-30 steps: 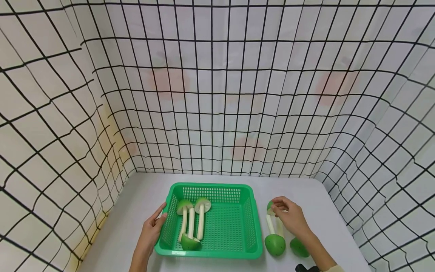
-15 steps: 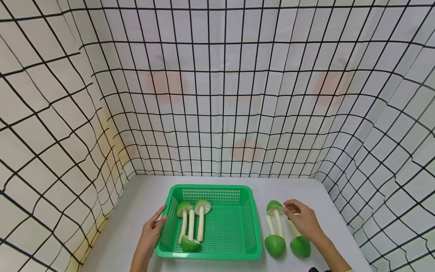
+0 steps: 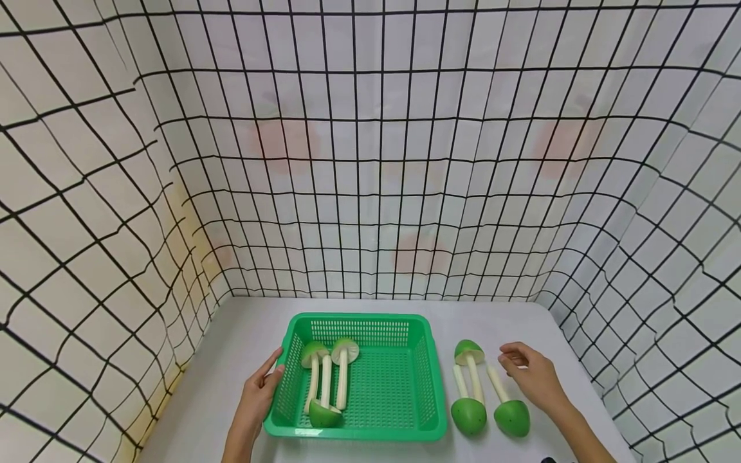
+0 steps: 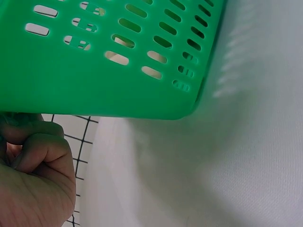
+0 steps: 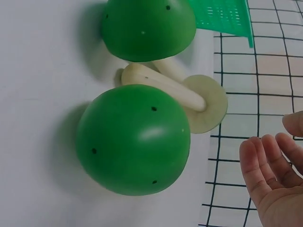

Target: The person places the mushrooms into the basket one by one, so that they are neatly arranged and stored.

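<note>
In the head view, my left hand (image 3: 258, 391) grips the left rim of a green plastic basket (image 3: 399, 434); its curled fingers also show under the rim in the left wrist view. Three toy mushrooms with green caps and pale stems lie in the basket's left half, two caps at the back and one mushroom cap (image 3: 324, 415) at the front. To the right of the basket lie three more: a mushroom with its cap at the back (image 3: 468, 352), a front one (image 3: 469, 417) and a separate right one (image 3: 512, 418). My right hand (image 3: 535, 378) hovers beside them, fingers loosely bent, holding nothing.
A white table (image 3: 249, 321) bears everything. White walls with a black grid net (image 3: 379, 193) stand at the back and both sides. A small dark object (image 3: 548, 460) shows at the bottom edge, below the right forearm.
My right hand has moved right, away from the cap of the rear mushroom that it touched, leaving that mushroom lying on the table. The left hand and basket stay put.
</note>
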A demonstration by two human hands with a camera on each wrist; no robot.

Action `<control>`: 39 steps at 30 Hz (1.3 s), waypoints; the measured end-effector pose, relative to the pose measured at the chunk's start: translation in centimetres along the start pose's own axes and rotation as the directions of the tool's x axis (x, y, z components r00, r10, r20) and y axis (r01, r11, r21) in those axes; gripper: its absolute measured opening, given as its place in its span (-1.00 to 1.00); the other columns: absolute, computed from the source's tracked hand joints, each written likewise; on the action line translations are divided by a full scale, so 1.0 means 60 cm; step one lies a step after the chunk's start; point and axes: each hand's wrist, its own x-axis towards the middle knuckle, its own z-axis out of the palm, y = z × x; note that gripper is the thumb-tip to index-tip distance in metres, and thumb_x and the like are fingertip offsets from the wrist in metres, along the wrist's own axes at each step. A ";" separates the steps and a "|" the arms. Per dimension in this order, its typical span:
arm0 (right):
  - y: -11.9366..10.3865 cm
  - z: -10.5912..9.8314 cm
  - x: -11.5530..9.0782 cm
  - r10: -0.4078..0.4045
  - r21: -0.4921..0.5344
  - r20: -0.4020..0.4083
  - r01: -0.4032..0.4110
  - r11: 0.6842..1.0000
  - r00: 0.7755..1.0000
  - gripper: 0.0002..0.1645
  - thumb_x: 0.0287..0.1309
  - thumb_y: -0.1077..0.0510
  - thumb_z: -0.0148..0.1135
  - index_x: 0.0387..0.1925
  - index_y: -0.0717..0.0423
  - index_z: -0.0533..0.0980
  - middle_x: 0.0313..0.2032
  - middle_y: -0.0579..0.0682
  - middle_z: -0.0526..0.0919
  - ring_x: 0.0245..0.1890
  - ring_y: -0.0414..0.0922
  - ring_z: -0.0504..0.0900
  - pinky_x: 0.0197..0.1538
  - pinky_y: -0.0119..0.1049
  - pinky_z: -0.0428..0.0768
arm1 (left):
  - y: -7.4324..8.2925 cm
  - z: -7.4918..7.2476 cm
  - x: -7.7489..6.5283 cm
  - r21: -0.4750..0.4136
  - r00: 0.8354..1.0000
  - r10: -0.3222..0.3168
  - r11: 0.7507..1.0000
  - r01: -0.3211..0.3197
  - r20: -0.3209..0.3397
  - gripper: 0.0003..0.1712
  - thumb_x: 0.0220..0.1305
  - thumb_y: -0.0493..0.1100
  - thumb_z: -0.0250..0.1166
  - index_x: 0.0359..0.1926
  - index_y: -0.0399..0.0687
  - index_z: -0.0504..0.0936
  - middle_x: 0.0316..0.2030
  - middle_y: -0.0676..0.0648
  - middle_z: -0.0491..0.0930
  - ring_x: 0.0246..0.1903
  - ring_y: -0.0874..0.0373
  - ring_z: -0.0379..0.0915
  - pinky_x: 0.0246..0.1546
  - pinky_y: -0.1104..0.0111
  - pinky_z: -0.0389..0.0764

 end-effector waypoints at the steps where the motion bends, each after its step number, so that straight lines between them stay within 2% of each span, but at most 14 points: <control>1: 0.001 -0.001 0.000 0.002 -0.002 0.000 -0.002 1.000 1.000 -0.57 0.45 -0.05 0.26 0.14 0.16 0.56 -0.04 0.10 0.76 -0.19 -0.21 0.73 -0.23 -0.43 0.66 | 0.000 0.000 0.000 -0.001 1.000 0.000 1.000 0.000 0.000 -0.35 0.57 0.18 0.11 0.58 0.31 0.27 0.22 -0.28 0.61 -0.05 0.10 0.47 -0.10 0.30 0.48; 8: 0.013 0.000 -0.002 0.013 -0.017 -0.005 -0.013 1.000 1.000 -0.57 0.44 -0.01 0.26 0.14 0.21 0.56 -0.05 0.13 0.75 -0.19 -0.21 0.73 -0.25 -0.44 0.66 | -0.003 0.001 0.001 -0.002 1.000 0.006 1.000 -0.006 -0.002 -0.37 0.58 0.14 0.11 0.58 0.30 0.27 0.27 -0.29 0.58 0.01 0.09 0.51 -0.04 0.29 0.52; 16: 0.032 0.002 -0.007 0.053 -0.033 0.000 -0.053 0.998 0.999 -0.53 0.44 -0.01 0.27 0.16 0.25 0.55 -0.03 0.16 0.73 -0.16 -0.17 0.72 -0.25 -0.46 0.66 | 0.001 0.002 0.001 0.012 1.000 0.013 1.000 -0.013 -0.001 -0.38 0.59 0.13 0.11 0.57 0.31 0.27 0.31 -0.30 0.55 0.09 0.07 0.54 0.06 0.17 0.56; 23: 0.044 0.003 -0.009 0.049 -0.029 -0.007 -0.049 0.998 0.999 -0.52 0.45 -0.01 0.26 0.16 0.27 0.55 -0.03 0.16 0.73 -0.15 -0.18 0.71 -0.24 -0.46 0.66 | -0.001 0.001 0.001 0.003 1.000 0.012 1.000 -0.012 -0.003 -0.37 0.58 0.13 0.11 0.57 0.29 0.27 0.23 -0.30 0.61 -0.05 0.11 0.50 -0.10 0.31 0.52; 29: 0.058 0.005 -0.016 0.053 -0.072 -0.003 -0.053 0.996 0.999 -0.53 0.44 -0.01 0.26 0.15 0.28 0.56 -0.04 0.16 0.75 -0.09 0.00 0.73 -0.24 -0.45 0.64 | -0.003 0.000 0.000 0.010 1.000 0.003 1.000 -0.003 0.001 -0.38 0.58 0.13 0.12 0.57 0.30 0.29 0.25 -0.29 0.60 -0.01 0.09 0.50 -0.06 0.30 0.51; 33: 0.067 0.003 -0.017 0.048 -0.110 -0.006 -0.049 0.993 0.999 -0.55 0.43 0.00 0.27 0.13 0.26 0.57 -0.05 0.14 0.75 -0.08 0.04 0.72 -0.20 -0.42 0.61 | -0.003 0.001 0.001 0.016 1.000 0.006 1.000 -0.006 0.002 -0.37 0.57 0.15 0.12 0.57 0.32 0.28 0.26 -0.28 0.59 0.01 0.07 0.49 -0.03 0.27 0.50; 39: 0.086 0.005 -0.017 0.083 -0.125 0.013 -0.081 0.989 0.996 -0.50 0.45 -0.04 0.24 0.16 0.27 0.56 -0.03 0.17 0.75 -0.05 0.08 0.73 -0.13 -0.26 0.66 | -0.003 -0.001 0.001 0.005 1.000 0.006 1.000 -0.006 0.001 -0.36 0.57 0.17 0.12 0.57 0.31 0.28 0.24 -0.29 0.60 -0.03 0.08 0.50 -0.09 0.31 0.51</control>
